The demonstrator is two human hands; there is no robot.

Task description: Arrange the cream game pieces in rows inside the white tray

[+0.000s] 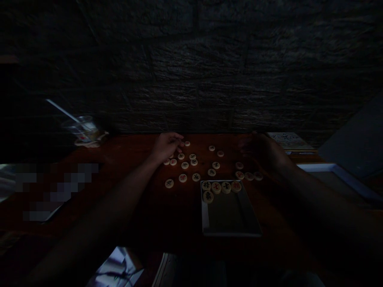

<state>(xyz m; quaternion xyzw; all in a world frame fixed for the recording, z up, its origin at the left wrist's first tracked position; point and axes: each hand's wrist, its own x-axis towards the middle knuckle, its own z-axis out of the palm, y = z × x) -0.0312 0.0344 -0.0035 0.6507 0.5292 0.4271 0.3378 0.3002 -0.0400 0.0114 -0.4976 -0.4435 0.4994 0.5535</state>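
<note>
Head view, low light: a dark tray with a white rim sits on a wooden table between the person's forearms. The near part of the tray is bare. Five xiangqi pieces crowd its far end, four in a row along the rim and one just below them at the left corner.

Beyond the tray, more of the round pieces lie scattered, marked in red or black, with open tabletop between them. Beyond the tray's left corner, the left hand reaches close to the table's far edge, fingers curled down among the pieces; whether they grip one cannot be told. Beyond the right corner, the right hand is deep in shadow, fingers loosely curved; it is too dark to tell if they hold anything. A small cluster of pieces lies just below it.

Farther left of the tray, a plastic cup with a straw stands near the far edge. A printed sheet lies at the far right, and a rough stone wall rises directly behind the table.
</note>
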